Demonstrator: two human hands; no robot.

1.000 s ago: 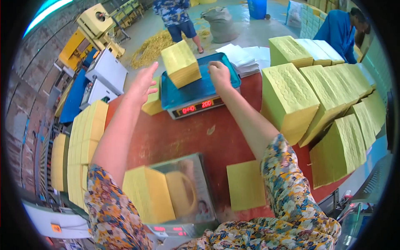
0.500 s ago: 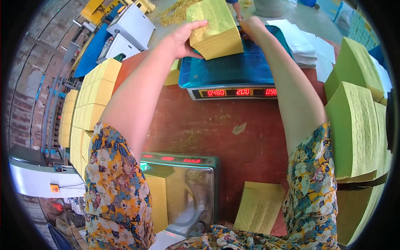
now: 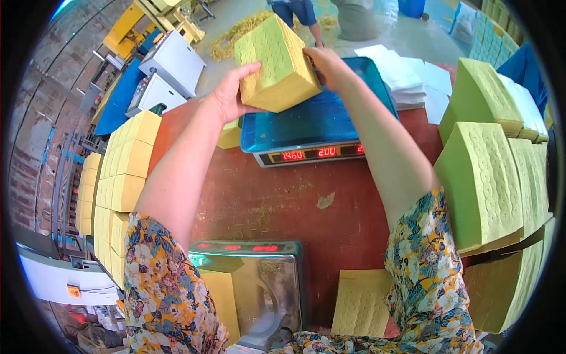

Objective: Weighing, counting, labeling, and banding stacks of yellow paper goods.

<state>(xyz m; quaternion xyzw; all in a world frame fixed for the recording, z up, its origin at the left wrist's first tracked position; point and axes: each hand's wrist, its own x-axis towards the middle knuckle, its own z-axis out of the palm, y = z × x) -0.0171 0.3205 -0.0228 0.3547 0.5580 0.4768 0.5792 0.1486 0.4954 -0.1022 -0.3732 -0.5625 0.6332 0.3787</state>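
So, yellow stack (image 3: 277,68) above red tabletop (image 3: 265,206); floor litter (image 3: 228,42), perhaps straw

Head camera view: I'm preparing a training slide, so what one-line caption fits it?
Left hand and right hand grasp a yellow stack at a blue-topped scale on a red table.

I see on my feed a thick yellow stack (image 3: 277,65) of sheets, roughly a block, gripped between the person's left hand (image 3: 233,94) and right hand (image 3: 330,68). Its broad upper face, greenish yellow, carries rows of wavy embossing; I can make out fine layered edges along its sides. It sits tilted, one lower corner toward me, above the blue tray (image 3: 312,131); I cannot tell whether it touches the tray.
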